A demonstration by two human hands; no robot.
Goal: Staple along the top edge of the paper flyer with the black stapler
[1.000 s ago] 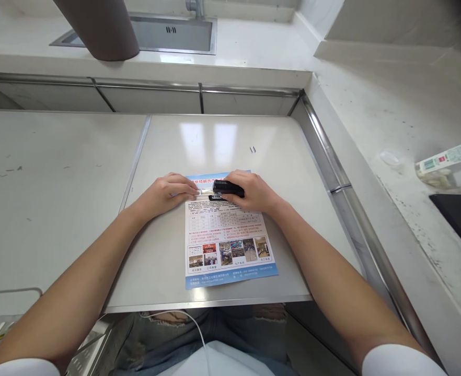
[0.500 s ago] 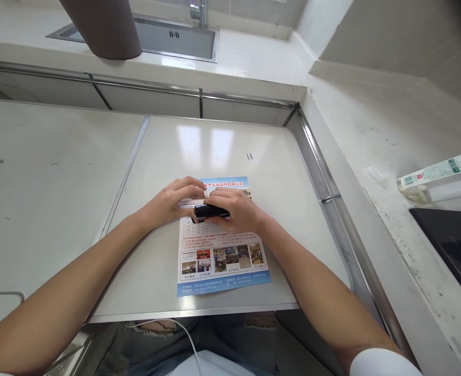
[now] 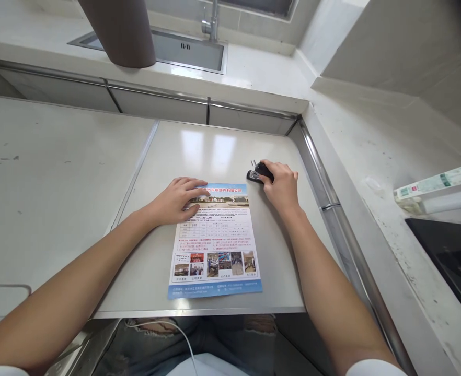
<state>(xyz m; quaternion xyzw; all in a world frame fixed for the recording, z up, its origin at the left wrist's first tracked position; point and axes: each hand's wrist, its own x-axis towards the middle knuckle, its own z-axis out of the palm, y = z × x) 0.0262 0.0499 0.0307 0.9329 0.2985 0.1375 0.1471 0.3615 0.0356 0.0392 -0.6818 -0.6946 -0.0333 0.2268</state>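
Note:
A printed leaflet [image 3: 215,237] with a blue bottom band and small photos lies flat on the white table [image 3: 136,282]. My left hand [image 3: 179,201] rests on its upper left corner, fingers stretched out and holding nothing. To the right of the leaflet's top, my right hand [image 3: 283,183] grips a black stapler [image 3: 256,175] just over or on the table; whether it touches the surface I cannot tell. The fingers cover part of the stapler. Just behind it lie small strips of staples [image 3: 253,163].
A brown cylindrical bin [image 3: 123,36] stands on the counter beside a steel sink [image 3: 189,52] with a tap [image 3: 210,26]. Along the right counter lie a green-and-white package [image 3: 438,183] and a black panel [image 3: 446,261]. A metal rail [image 3: 320,156] borders the table.
My right hand has carried the stapler from over the leaflet to the upper right, near the staples. My left hand has let go and flattened on the leaflet. The view has shifted slightly.

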